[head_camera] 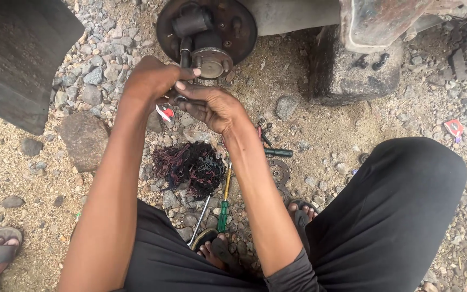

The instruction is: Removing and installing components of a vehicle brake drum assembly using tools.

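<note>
The left hand and the right hand are both clenched around a small dark metal part. Just above them is the rusty wheel hub. Below them, a dark rag and a green screwdriver lie on the gravel ground.

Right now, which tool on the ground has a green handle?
The screwdriver lying by the person's toes: green handle, yellow shaft. The wrench beside it is bare silver metal.

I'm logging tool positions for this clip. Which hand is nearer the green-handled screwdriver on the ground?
Right. The right hand sits above and slightly nearer the green-handled screwdriver; the left hand is farther up, by the wheel hub.
</note>
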